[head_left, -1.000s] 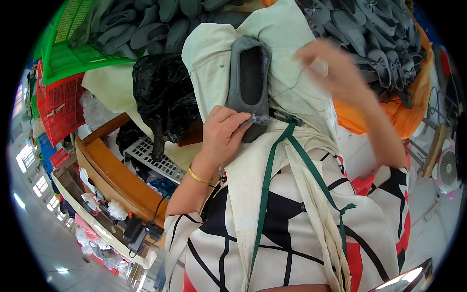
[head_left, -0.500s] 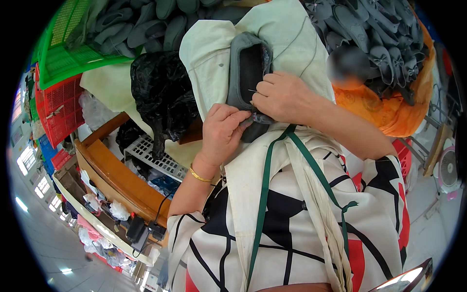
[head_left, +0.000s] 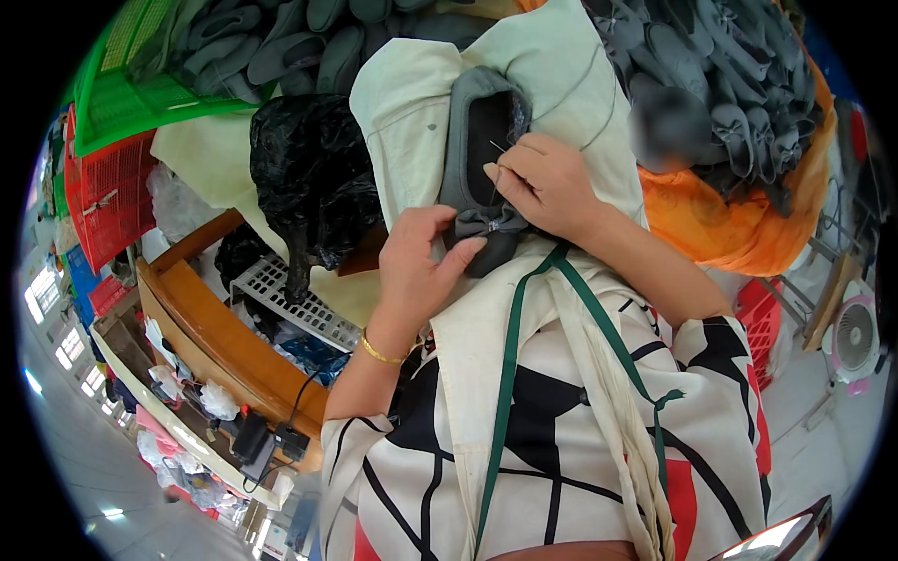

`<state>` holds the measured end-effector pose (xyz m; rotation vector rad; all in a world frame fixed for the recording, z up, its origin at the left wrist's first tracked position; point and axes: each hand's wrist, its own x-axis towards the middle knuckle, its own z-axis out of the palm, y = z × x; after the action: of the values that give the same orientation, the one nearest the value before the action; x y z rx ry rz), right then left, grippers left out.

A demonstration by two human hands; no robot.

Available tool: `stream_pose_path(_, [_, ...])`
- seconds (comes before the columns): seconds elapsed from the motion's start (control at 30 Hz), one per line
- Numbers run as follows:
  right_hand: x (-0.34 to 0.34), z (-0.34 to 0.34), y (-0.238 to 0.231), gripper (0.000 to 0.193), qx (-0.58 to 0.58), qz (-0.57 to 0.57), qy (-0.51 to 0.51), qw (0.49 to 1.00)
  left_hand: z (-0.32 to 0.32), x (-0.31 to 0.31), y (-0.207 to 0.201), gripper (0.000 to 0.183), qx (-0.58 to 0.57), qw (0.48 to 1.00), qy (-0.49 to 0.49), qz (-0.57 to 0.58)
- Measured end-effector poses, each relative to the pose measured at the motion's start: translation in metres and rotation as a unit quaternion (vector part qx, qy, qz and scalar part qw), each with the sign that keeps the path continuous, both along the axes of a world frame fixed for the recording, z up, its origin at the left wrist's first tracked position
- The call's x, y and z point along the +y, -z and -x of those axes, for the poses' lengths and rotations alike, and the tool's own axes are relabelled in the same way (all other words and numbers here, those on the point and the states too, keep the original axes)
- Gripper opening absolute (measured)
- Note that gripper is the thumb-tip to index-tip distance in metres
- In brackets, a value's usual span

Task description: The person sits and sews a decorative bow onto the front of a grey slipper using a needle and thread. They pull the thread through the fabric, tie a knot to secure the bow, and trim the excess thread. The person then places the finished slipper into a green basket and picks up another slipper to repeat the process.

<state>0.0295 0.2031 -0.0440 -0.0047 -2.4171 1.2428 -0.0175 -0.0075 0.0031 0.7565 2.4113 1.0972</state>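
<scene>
A grey slip-on shoe (head_left: 456, 154) lies on the pale cloth over my lap, its toe toward me. Across its front sits a grey bow (head_left: 500, 221) with a small shiny ornament. My right hand (head_left: 547, 187) is closed in a pinch on a thin sewing needle (head_left: 497, 145), raised over the shoe's opening; a fine thread seems to run down from it toward the bow. At the toe's left side, my left hand (head_left: 416, 257) steadies the shoe, thumb and forefinger apart around the bow end. Its other fingers are partly hidden.
Grey shoes (head_left: 341, 61) fill a green crate (head_left: 112, 122) at the far left. More bowed shoes (head_left: 730, 131) are heaped over an orange bag (head_left: 711, 220) at the far right. Left of my lap are a black plastic bag (head_left: 313, 178) and wooden furniture (head_left: 224, 323).
My right hand has lifted slightly from the bow, with the needle now above the opening. My left thumb and forefinger have spread apart, uncovering the bow and its ornament.
</scene>
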Motion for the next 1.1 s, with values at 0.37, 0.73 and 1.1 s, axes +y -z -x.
stream_pose_path(0.37, [0.0, 0.002, -0.037, 0.015, 0.068, -0.074, -0.031, 0.994, -0.029, -0.03, 0.025, 0.027, -0.188, 0.967, -0.17, 0.038])
stream_pose_path(0.73, [0.132, -0.035, -0.12, 0.006, -0.032, -0.25, 0.156, 0.955, 0.145, -0.032, -0.083, 0.026, -0.199, 0.964, -0.027, -0.172])
stream_pose_path(1.1, [0.107, -0.013, -0.071, 0.017, -0.2, -0.087, 0.04, 0.975, 0.128, 0.011, -0.013, 0.029, 0.171, 0.978, -0.086, 0.076])
